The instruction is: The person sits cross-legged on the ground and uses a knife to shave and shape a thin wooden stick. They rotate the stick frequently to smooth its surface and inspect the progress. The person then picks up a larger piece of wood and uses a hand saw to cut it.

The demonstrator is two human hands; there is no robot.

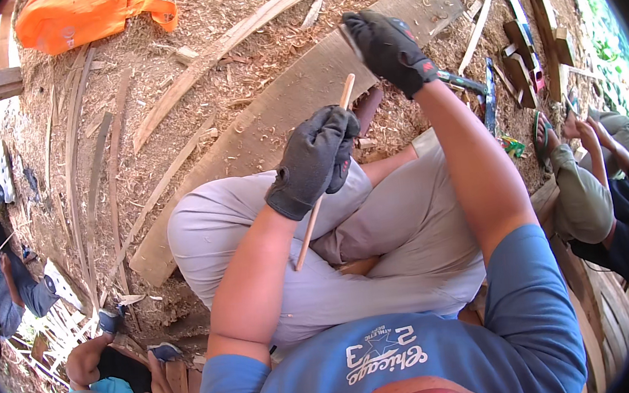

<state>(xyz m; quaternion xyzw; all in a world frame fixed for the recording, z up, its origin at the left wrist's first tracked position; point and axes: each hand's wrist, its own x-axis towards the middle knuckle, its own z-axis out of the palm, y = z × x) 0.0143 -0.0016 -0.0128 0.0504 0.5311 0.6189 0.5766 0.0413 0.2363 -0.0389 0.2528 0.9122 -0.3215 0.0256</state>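
Observation:
My left hand [309,159], in a dark grey work glove, is closed round a thin, peeled wooden stick [310,233]. The stick slants over my lap, its upper end showing past the fingers and its lower end near my thigh. Farther up and to the right, my right hand [389,47], gloved alike, is held as a fist apart from the stick. A thin pale edge shows at that fist's left side; the rest of what it grips is hidden. Beneath both hands lies a wide wooden plank [268,106] scattered with shavings.
Wood strips [204,67] and shavings cover the ground. An orange bag [74,21] lies at the far left. Right of my arm are a hammer-like tool [462,82] and wood blocks [520,70]. Other people sit at left [4,279], lower left [121,389] and right [590,185].

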